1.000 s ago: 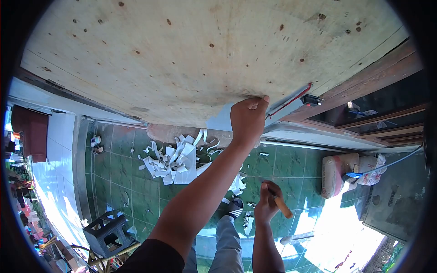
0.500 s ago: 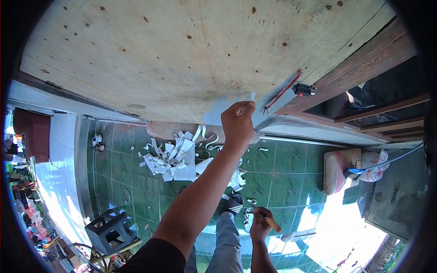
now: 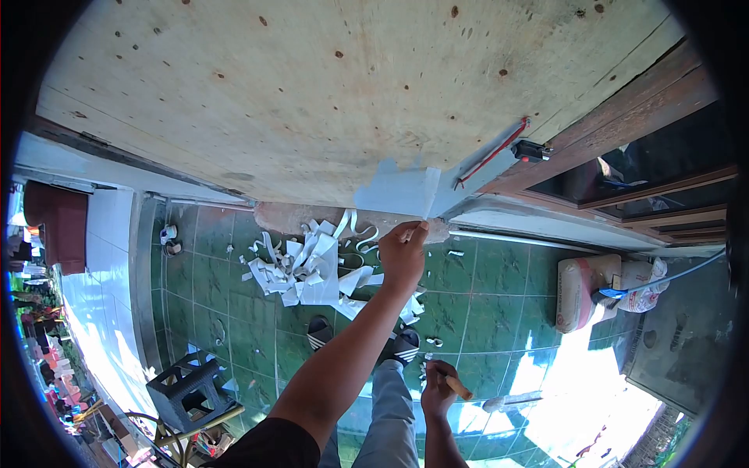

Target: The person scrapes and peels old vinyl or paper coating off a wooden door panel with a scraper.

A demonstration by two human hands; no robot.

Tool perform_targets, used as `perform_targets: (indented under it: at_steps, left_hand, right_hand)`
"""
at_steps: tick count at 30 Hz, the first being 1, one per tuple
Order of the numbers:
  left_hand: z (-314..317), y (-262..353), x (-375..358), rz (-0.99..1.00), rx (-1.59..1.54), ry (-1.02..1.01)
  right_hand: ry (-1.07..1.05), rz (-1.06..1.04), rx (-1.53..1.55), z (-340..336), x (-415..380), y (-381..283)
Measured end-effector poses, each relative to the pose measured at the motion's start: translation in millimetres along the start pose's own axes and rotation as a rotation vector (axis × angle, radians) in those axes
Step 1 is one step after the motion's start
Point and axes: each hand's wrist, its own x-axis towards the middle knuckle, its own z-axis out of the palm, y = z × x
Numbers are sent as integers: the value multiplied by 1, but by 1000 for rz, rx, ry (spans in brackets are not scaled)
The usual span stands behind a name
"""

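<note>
In the head view, my left hand (image 3: 403, 248) pinches the lower end of a narrow whitish strip (image 3: 430, 192), stretched up to the foot of the pale wooden panel (image 3: 273, 101). A light blue-grey patch of covering (image 3: 386, 189) still clings to the panel beside the strip. Lower down, my right hand (image 3: 439, 390) is closed round a tool with a wooden handle (image 3: 459, 388); its working end is hidden. Torn white strips and scraps (image 3: 316, 269) lie heaped on the green tiles below the panel.
A black lock box (image 3: 530, 151) and red cord (image 3: 491, 154) are at the panel's right edge. Sacks (image 3: 585, 292) stand on the right, a black plastic stool (image 3: 191, 390) at lower left. My sandalled feet (image 3: 404, 347) are on the green tiled floor (image 3: 491, 312).
My left hand has moved down and slightly left, away from the panel, drawing out a longer length of the strip. The right hand, holding the tool, has shifted only slightly.
</note>
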Motion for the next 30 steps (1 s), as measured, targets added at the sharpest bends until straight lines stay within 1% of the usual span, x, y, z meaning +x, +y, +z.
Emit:
perform_targets:
  at_steps: [1,4,7,10,11,13,16,19,22,25,28,30]
  left_hand:
    - [-3,-6,-2,-1,18,1]
    - [-14,-17,-1,-40,242,-74]
    - [-20,-15,12,-95,799,-101]
    - [-12,-18,36,300,988,85]
    - [-6,-14,47,321,902,56]
    - [14,24,57,353,731,-6]
    - [34,46,69,185,383,-129]
    - [32,15,79,163,364,14]
    - [19,1,70,114,402,-33]
    - [0,-19,49,13,450,-40]
    - [-27,-34,16,-68,623,-116]
    - [-49,-55,-6,-58,668,-109]
  right_hand:
    - [13,1,9,0,-2,1]
    - [-1,44,-2,-1,-7,-2]
    - [-19,56,-64,-7,-10,4]
    - [-20,66,-78,-10,-11,9]
    - [-39,42,-103,-11,-11,12]
    - [-76,1,-155,-15,-16,16]
    - [-70,23,-107,-12,-22,13]
    - [-36,87,-43,-8,-28,11]
    - [-49,91,-15,-6,-35,14]
    - [-63,101,-9,-7,-42,32]
    - [-79,93,-63,-9,-47,35]
    - [-88,81,-99,-9,-50,31]
